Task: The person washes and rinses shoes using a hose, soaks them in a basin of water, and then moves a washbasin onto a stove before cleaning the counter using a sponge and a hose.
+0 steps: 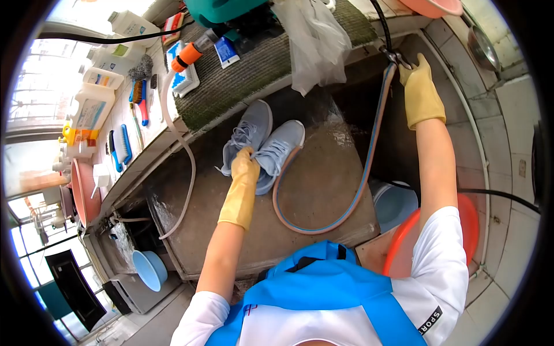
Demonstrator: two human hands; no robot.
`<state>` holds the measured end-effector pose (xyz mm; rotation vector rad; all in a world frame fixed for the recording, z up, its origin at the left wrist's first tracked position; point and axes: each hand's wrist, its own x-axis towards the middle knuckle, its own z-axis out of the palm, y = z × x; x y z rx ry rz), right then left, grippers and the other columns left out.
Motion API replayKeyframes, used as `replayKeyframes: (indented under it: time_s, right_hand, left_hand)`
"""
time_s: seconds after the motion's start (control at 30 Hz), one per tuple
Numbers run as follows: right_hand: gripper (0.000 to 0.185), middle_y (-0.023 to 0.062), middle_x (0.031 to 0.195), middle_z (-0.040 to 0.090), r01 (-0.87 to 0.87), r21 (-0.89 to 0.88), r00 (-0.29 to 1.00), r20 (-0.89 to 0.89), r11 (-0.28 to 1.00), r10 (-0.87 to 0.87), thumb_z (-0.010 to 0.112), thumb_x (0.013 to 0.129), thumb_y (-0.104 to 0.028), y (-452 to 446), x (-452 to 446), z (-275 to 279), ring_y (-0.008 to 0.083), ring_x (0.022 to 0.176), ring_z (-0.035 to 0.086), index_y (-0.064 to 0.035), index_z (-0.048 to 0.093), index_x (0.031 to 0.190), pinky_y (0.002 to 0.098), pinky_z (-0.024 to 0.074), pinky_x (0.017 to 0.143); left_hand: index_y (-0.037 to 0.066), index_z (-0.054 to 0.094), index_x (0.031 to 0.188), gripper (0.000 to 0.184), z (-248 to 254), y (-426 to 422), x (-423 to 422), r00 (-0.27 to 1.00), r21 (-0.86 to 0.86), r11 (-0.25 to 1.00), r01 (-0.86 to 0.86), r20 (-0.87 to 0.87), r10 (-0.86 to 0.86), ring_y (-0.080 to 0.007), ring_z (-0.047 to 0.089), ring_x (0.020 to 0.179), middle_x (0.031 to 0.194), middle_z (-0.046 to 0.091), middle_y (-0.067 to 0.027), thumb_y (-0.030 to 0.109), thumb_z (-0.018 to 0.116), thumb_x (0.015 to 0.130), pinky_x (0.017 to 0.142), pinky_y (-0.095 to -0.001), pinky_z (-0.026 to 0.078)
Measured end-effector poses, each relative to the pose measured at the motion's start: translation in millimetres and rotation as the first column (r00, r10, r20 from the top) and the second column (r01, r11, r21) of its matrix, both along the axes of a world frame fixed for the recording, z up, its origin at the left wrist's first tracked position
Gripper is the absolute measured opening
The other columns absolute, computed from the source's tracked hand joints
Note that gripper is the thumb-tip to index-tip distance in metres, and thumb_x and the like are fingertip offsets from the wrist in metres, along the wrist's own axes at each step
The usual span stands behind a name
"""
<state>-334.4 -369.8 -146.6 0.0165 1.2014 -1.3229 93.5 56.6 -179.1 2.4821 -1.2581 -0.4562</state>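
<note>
My left hand (244,173), in a yellow rubber glove, is closed on a pair of light grey-blue sneakers at their inner edges. The left sneaker (254,124) and the right sneaker (281,144) lie side by side, laces up, over a stone slab. My right hand (421,92), gloved the same way, has its fingers at a metal tap (396,57), the index finger pointing up. From the tap a clear hose (370,155) with a blue stripe loops down over the slab, its end beside the right sneaker. No water flow is discernible.
The stone slab (323,196) lies below my hands. A green mat (231,86) on the ledge bears a plastic bag (314,43), a blue tube (226,52) and a white-and-blue brush (182,78). Bottles (92,106) line the left. A red basin (398,242) and blue bucket (395,205) stand right.
</note>
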Motion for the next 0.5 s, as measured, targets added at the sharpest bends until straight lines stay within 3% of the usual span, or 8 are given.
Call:
replayKeyframes:
  time_s: [0.03,0.07,0.1,0.17,0.2,0.37,0.43,0.5]
  right_hand:
    - [0.072,0.0199,0.134,0.059,0.010,0.006,1.000,-0.006,1.000,-0.010,0.066,0.099,-0.040,10.8,-3.3,3.5,0.0313,0.108,0.067,0.0019,0.040,0.151,0.0378,0.0580,0.087]
    - [0.070,0.0214,0.132,0.061,-0.007,0.018,0.995,-0.094,1.000,0.009,0.067,0.099,-0.038,21.5,-6.4,7.7,0.0318,0.108,0.069,0.0025,0.041,0.150,0.0352,0.0594,0.085]
    - [0.068,0.0229,0.131,0.063,-0.021,0.025,0.983,-0.180,0.999,0.025,0.068,0.099,-0.036,35.6,-3.5,23.0,0.0323,0.108,0.071,0.0031,0.042,0.149,0.0326,0.0608,0.084]
    - [0.062,0.0245,0.134,0.062,-0.043,-0.029,0.990,-0.133,0.999,0.038,0.072,0.097,-0.029,84.8,-2.6,55.5,0.0318,0.115,0.068,0.0045,0.048,0.144,0.0339,0.0625,0.085]
    - [0.060,0.0238,0.127,0.066,-0.074,-0.048,0.990,-0.123,0.996,0.067,0.072,0.098,-0.031,106.4,-5.2,59.8,0.0302,0.108,0.070,0.0044,0.051,0.141,0.0330,0.0619,0.084]
    - [0.046,0.0165,0.111,0.073,-0.280,-0.058,0.957,-0.098,0.958,0.273,0.072,0.097,-0.033,224.4,-10.6,56.7,0.0238,0.100,0.071,0.0026,0.064,0.125,0.0301,0.0593,0.085]
    - [0.041,0.0128,0.103,0.073,-0.508,-0.077,0.852,-0.189,0.858,0.488,0.072,0.097,-0.033,265.4,3.4,43.3,0.0205,0.096,0.071,0.0000,0.066,0.121,0.0300,0.0587,0.083]
    - [0.043,0.0105,0.112,0.072,-0.695,-0.056,0.708,-0.221,0.717,0.670,0.068,0.100,-0.034,302.2,32.7,39.4,0.0199,0.099,0.071,-0.0009,0.063,0.127,0.0318,0.0583,0.087]
  left_hand:
    - [0.009,0.072,0.107,0.023,-1.9,-1.6,-0.1,0.995,-0.106,0.993,-0.049,-0.087,0.040,-0.0348,0.072,0.100,0.105,0.074,-0.0187,0.004,0.066,0.086,0.090,-0.0430,0.055]
    - [0.006,0.072,0.107,0.026,-1.1,-1.2,2.1,0.975,-0.035,0.991,-0.130,-0.185,0.121,-0.0338,0.073,0.097,0.103,0.075,-0.0192,-0.002,0.062,0.086,0.089,-0.0405,0.055]
    - [0.008,0.072,0.107,0.025,-20.6,8.2,16.8,0.982,-0.170,0.985,-0.026,-0.191,-0.007,-0.0345,0.073,0.098,0.103,0.075,-0.0182,-0.001,0.061,0.087,0.089,-0.0415,0.055]
    - [0.012,0.073,0.107,0.025,3.0,6.6,16.3,0.998,-0.148,0.987,0.055,-0.027,-0.060,-0.0355,0.072,0.100,0.103,0.075,-0.0172,0.001,0.062,0.088,0.090,-0.0419,0.054]
    - [0.015,0.073,0.107,0.024,10.3,6.7,21.4,0.996,-0.098,0.992,0.083,0.037,-0.079,-0.0366,0.071,0.102,0.103,0.075,-0.0164,0.003,0.063,0.088,0.092,-0.0421,0.054]
    - [0.013,0.074,0.105,0.028,51.2,13.8,58.5,0.997,-0.143,0.987,0.070,0.017,-0.069,-0.0322,0.072,0.101,0.102,0.076,-0.0142,0.000,0.058,0.087,0.093,-0.0396,0.054]
    - [0.010,0.074,0.103,0.027,69.8,12.9,70.0,0.988,-0.130,0.981,0.146,0.073,-0.137,-0.0305,0.073,0.101,0.103,0.076,-0.0141,-0.001,0.057,0.087,0.092,-0.0373,0.054]
    - [0.009,0.074,0.106,0.025,89.6,9.5,78.2,0.987,-0.118,0.981,0.154,-0.028,-0.158,-0.0296,0.073,0.102,0.103,0.076,-0.0144,0.000,0.058,0.088,0.092,-0.0371,0.054]
